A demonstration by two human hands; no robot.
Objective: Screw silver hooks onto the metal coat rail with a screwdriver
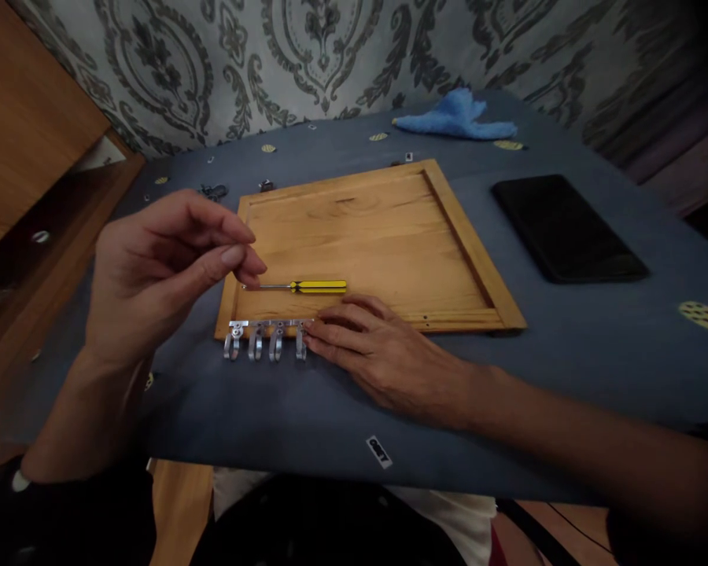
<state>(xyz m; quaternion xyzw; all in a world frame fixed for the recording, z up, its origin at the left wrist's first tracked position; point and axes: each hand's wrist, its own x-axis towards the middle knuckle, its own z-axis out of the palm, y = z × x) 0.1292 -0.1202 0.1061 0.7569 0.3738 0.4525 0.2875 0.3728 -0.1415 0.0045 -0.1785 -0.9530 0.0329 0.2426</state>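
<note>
A shallow wooden tray-like board [389, 236] lies on a blue-covered table [566, 354]. A metal rail with several hooks [265, 336] rests along the board's near edge. My right hand [371, 346] lies flat on the board's near rim, its fingertips touching the right end of the hook rail. My left hand [165, 267] hovers over the board's left corner with thumb and fingers pinched together; what they hold is too small to make out. A yellow-handled screwdriver [310, 287] lies on the board just right of that pinch, its tip pointing towards my left fingers.
A black phone [566, 228] lies on the table to the right. A blue cloth [457, 118] sits at the far edge near the patterned wall. Small bits of hardware [212, 191] lie beyond the board's far left corner. Wooden furniture [23, 134] stands at left.
</note>
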